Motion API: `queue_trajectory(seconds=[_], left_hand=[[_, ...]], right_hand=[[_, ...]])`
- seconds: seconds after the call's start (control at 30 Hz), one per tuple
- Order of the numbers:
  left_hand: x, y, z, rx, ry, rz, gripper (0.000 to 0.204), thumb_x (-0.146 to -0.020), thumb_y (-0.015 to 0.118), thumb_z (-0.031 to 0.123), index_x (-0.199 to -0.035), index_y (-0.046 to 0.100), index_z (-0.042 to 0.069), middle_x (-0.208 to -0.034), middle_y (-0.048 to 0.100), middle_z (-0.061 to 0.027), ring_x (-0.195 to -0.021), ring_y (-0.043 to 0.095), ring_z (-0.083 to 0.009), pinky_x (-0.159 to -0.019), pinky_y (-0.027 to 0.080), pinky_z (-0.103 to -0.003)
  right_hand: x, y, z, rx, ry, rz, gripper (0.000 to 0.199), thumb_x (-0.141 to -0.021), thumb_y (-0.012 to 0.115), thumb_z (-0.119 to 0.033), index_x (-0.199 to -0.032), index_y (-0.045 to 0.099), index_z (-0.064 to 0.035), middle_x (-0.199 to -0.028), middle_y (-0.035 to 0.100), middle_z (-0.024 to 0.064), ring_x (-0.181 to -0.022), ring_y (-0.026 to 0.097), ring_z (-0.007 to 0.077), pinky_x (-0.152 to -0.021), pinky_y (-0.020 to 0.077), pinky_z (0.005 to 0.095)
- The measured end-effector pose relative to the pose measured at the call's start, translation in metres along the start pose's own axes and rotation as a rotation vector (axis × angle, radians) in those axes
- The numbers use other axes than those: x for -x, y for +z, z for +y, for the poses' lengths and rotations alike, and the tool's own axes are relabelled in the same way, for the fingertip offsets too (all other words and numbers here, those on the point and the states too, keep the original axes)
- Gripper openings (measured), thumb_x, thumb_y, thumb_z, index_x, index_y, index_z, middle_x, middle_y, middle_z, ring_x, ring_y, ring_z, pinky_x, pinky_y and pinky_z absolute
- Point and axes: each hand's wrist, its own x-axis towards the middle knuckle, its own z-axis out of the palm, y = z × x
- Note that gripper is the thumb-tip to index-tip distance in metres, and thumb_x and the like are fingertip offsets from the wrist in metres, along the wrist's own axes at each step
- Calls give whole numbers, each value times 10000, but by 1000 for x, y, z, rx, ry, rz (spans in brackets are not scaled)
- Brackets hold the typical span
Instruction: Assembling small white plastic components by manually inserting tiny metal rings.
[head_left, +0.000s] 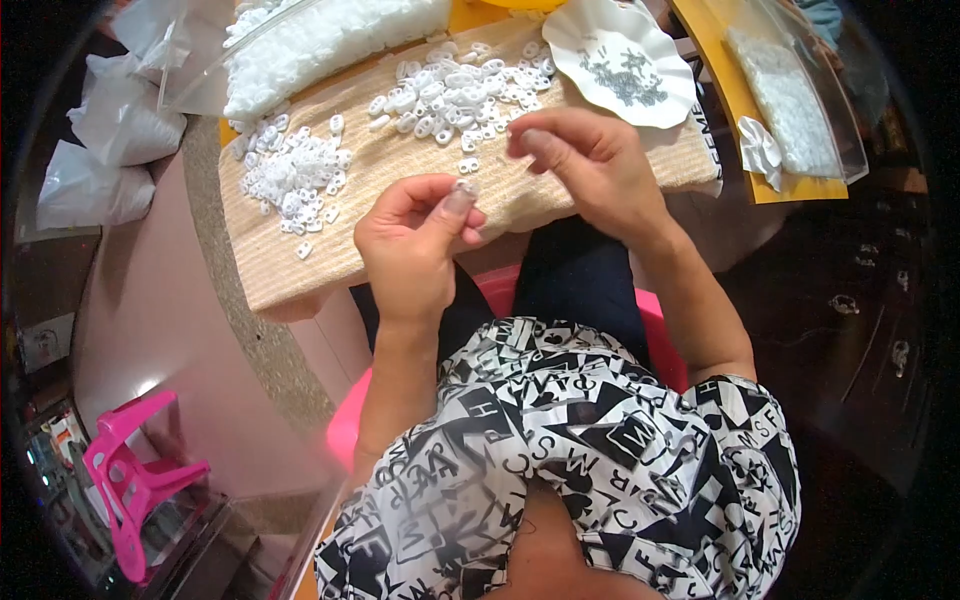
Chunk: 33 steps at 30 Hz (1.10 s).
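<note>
My left hand [415,235] pinches a small white plastic piece [464,187] between thumb and forefinger, above the near edge of the cloth-covered table. To its right, my right hand [595,170] is raised with thumb and fingertips together; whatever they hold is too small or hidden to make out. Beyond my hands lies a pile of white oval plastic pieces [450,92], with a few strays toward me. At the left is another pile of small flat white pieces with holes [292,172]. A white wavy-rimmed dish [562,32] holds small dark grey parts [632,78].
A clear bin of white pieces [320,50] stands at the back left of the tan cloth [290,275]. At the right, a clear bag of white pieces [785,105] rests on a yellow surface. White plastic bags [125,110] and a pink stool [140,470] are at the left.
</note>
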Motion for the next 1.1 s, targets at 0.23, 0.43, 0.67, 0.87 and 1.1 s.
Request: queue_trajectory(seconds=[0.23, 0.43, 0.67, 0.87, 1.1], left_hand=[[-15, -26, 7, 209, -24, 69, 114, -768, 559, -42, -881, 549, -50, -752, 576, -129, -610, 555, -172, -503, 437, -229], [-16, -27, 4, 267, -72, 34, 100, -778, 559, -25, -877, 549, -38, -753, 576, -125, -611, 546, -161, -514, 436, -228], [-19, -31, 8, 267, -66, 47, 104, -776, 561, -25, -879, 551, -38, -753, 578, -126, -617, 551, -162, -511, 436, -226], [-20, -31, 7, 264, -68, 55, 104, -777, 561, -25, -879, 550, -39, -753, 579, -128, -611, 552, -163, -503, 435, -226], [-16, -25, 3, 265, -79, 23, 97, -780, 557, -27, -876, 547, -37, -749, 578, -129, -608, 552, -158, -502, 436, -223]], right_hand=[[-39, 7, 16, 791, -479, -19, 159, -710, 578, 6, -860, 615, -34, -798, 586, 101, -772, 537, 266, -682, 447, 325], [-67, 29, 32, 1087, -580, -116, 106, -658, 522, -62, -728, 602, -59, -713, 549, 112, -746, 535, 272, -669, 449, 350], [-72, 17, 43, 1019, -573, -20, 152, -677, 490, -17, -795, 585, -39, -715, 547, 134, -735, 539, 293, -667, 454, 366], [-57, 8, 29, 1017, -572, -108, 135, -672, 550, 2, -801, 570, -31, -744, 542, 123, -729, 530, 283, -646, 445, 352], [-66, 19, 38, 1073, -508, -163, 71, -673, 563, -38, -743, 559, -48, -740, 538, 124, -735, 531, 282, -642, 437, 350]])
